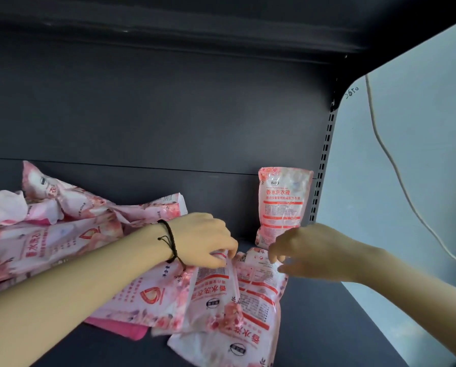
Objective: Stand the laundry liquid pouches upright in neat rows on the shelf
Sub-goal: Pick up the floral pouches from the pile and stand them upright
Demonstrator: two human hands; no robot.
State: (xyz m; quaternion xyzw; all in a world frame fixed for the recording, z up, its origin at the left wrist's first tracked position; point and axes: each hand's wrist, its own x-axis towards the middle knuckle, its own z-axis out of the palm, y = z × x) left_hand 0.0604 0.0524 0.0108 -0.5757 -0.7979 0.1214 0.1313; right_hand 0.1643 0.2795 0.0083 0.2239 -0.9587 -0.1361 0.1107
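Head view, looking into a dark shelf [327, 313] bay.

- Upright pouch [282, 205]: one pink-and-white laundry liquid pouch stands at the back right. It is against the dark back panel [168, 115] and just beside the slotted upright [324, 160], with its printed face toward the camera.
- Heap of pouches [62, 234]: at the left, several pouches lie flat and crumpled over one another, none standing.
- Front pouches [221, 300]: in the centre foreground, a few more lie flat and overlapping, their print upside down to the camera. They are near the upright pouch but apart from it.
- A plain magenta piece [121, 329] shows from under the leftmost of these.
- Left hand [203, 239]: has a black cord bracelet [168, 239] at the wrist. The fingers are curled down and pinch the far edge of one front pouch, which still lies on the shelf.
- Right hand [308, 250]: reaches in from the right and is motion-blurred. Its fingers are bent at the far edge of the neighbouring flat pouch and touch it. Cannot tell whether they grip it.
- Right of the bay: a white side panel [406, 154] has a pale cable [385, 154] running down it and a handwritten mark near its upper corner.
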